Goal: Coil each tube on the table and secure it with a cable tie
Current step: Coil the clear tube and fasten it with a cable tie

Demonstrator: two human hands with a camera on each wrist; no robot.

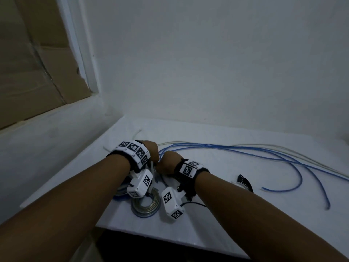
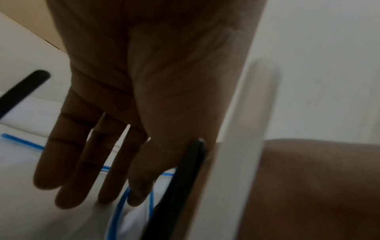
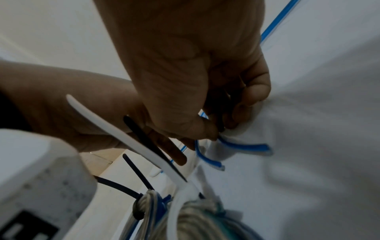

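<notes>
Several loose blue tubes (image 1: pixel 245 150) run across the white table (image 1: pixel 226 214) from the right towards my hands, which meet at the middle. My right hand (image 1: pixel 167 160) (image 3: pixel 222 126) has curled fingers and pinches the blue tubes (image 3: pixel 244 147) close to their cut ends. Beside it, my left hand (image 1: pixel 151 151) (image 2: pixel 92 162) keeps its fingers straight over a blue tube (image 2: pixel 117 216) and grips nothing. Two coiled bundles (image 1: pixel 145 205) (image 3: pixel 195 224) lie near my wrists, tied with a white cable tie (image 3: pixel 127 141) and black cable ties (image 3: pixel 137 172).
Loose black cable ties (image 1: pixel 245 181) lie right of my right wrist. Pale tubes (image 1: pixel 283 150) run alongside the blue ones at the back right. A white wall stands behind the table, and cardboard (image 1: pixel 28 63) leans at the far left. The table's front edge is near my forearms.
</notes>
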